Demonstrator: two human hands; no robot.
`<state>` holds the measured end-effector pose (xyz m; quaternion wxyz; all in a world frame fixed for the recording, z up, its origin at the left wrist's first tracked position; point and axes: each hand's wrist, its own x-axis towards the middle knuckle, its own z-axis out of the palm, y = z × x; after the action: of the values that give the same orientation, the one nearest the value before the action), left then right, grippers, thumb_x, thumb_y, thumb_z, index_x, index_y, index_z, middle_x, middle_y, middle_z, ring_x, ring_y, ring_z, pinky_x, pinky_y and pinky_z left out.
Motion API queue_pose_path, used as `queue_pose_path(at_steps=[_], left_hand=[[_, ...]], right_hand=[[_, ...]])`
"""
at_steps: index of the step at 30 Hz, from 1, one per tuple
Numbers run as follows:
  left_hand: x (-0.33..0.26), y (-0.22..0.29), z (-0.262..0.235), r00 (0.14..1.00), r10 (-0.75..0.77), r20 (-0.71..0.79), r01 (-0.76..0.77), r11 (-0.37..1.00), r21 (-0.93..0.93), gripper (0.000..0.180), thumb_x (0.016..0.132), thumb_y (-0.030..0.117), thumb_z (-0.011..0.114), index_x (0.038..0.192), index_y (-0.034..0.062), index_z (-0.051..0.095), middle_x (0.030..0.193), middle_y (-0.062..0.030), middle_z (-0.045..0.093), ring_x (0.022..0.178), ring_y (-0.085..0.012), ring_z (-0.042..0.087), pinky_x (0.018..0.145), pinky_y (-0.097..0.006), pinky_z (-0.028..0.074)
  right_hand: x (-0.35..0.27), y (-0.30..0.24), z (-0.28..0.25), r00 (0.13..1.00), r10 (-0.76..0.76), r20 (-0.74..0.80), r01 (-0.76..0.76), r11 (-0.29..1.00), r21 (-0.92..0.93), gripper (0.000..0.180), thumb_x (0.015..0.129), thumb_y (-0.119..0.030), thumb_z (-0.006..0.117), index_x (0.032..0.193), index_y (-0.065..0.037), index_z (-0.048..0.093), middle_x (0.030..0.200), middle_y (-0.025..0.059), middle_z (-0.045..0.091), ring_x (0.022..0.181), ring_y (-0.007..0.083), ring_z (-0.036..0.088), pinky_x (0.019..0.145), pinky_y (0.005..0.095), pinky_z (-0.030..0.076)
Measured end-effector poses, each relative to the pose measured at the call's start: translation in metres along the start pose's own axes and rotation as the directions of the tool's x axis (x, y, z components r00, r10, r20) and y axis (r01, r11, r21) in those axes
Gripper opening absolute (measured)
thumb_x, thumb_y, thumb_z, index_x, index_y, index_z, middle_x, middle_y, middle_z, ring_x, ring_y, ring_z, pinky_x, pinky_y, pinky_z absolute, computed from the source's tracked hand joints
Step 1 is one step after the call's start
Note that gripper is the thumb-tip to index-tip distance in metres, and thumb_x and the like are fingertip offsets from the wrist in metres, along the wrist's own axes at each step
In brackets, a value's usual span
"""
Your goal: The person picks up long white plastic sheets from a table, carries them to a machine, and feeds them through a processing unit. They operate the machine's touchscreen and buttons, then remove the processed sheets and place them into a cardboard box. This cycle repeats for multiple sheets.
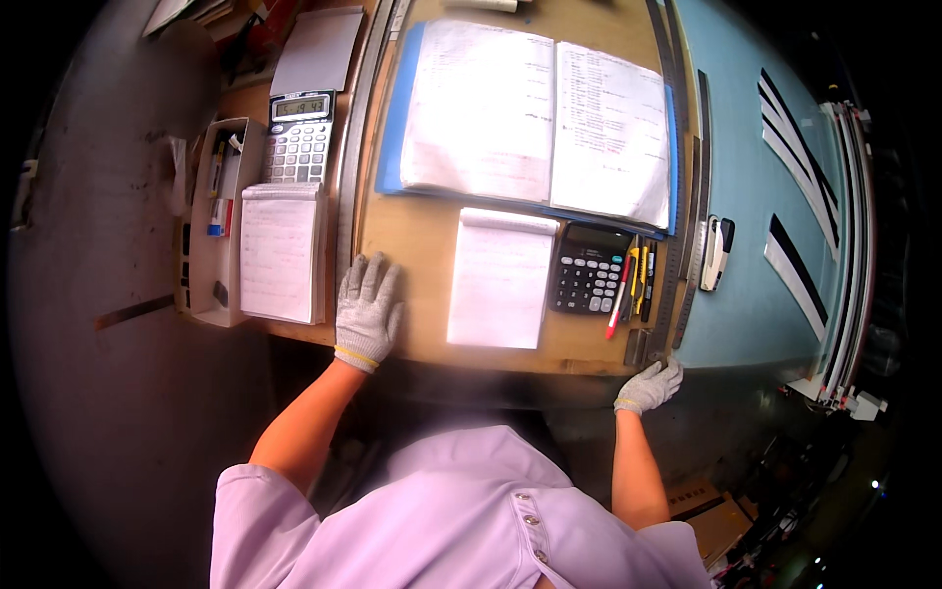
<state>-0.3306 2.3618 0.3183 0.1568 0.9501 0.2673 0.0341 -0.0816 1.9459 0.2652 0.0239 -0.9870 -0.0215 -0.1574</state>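
In a grey knit glove with a yellow cuff edge, my left hand (369, 309) lies flat on the wooden desk top (417, 280) near its front edge. Its fingers are stretched out and it holds nothing. My right hand (650, 386), gloved alike, rests at the desk's front edge, close to the lower ends of dark metal rulers (675, 265); its fingers are extended. Between the hands lie a white notepad (502, 280), a black calculator (590, 270) and several pens (638, 280). Beyond them an open book of written pages (491, 108) lies on a blue folder (391, 157).
At the left stand a grey calculator (299, 147), a stack of written pads (280, 255) and a narrow open box (221, 285) with pens. On the blue surface (736, 147) at the right lie a stapler (717, 253) and black-and-white strips (797, 280). Cardboard (721, 530) sits low at the right.
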Motion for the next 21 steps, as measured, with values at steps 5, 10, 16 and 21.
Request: queue_pose_path(at_steps=[5,10,16,21], left_hand=[[-0.004,0.005,0.005,0.999,0.028,-0.045,-0.026,0.999,0.036,0.059,0.082,0.018,0.060,0.138,0.0106,0.043,0.145,-0.0163,0.035,0.136,-0.0393,0.029,0.111,-0.050,0.024],[-0.010,0.014,0.008,0.990,0.068,-0.126,-0.051,0.990,0.133,0.055,0.083,0.018,0.060,0.135,0.0084,0.046,0.142,-0.0177,0.040,0.133,-0.0394,0.033,0.111,-0.048,0.027],[-0.023,0.119,0.025,0.919,0.142,-0.367,-0.046,0.965,0.258,0.066,0.080,0.021,0.065,0.140,0.0068,0.039,0.145,-0.0178,0.037,0.136,-0.0374,0.031,0.112,-0.049,0.023],[-0.032,0.332,0.091,0.888,0.415,-0.197,-0.418,0.908,0.027,0.073,0.072,0.020,0.071,0.138,0.0112,0.042,0.143,-0.0171,0.039,0.135,-0.0390,0.031,0.112,-0.050,0.025]], right_hand=[[0.003,-0.007,-0.010,0.999,0.046,-0.003,-0.045,0.998,0.053,0.030,0.084,-0.008,0.056,0.114,-0.005,0.053,0.120,0.0151,0.053,0.112,0.0351,0.049,0.092,0.0461,0.040],[0.003,0.004,-0.009,0.998,0.066,-0.003,-0.065,0.993,0.100,0.028,0.085,-0.014,0.056,0.112,-0.010,0.052,0.123,0.0133,0.050,0.112,0.0345,0.048,0.090,0.0469,0.040],[0.009,0.040,-0.027,0.996,-0.048,0.081,0.003,0.877,0.480,0.036,0.083,-0.012,0.060,0.118,-0.007,0.053,0.119,0.0150,0.053,0.112,0.0357,0.048,0.096,0.0447,0.038],[0.033,0.174,-0.042,0.876,-0.383,0.293,-0.054,0.526,0.849,0.028,0.086,-0.011,0.058,0.113,-0.002,0.057,0.108,0.0153,0.059,0.098,0.0283,0.058,0.086,0.0372,0.046]])
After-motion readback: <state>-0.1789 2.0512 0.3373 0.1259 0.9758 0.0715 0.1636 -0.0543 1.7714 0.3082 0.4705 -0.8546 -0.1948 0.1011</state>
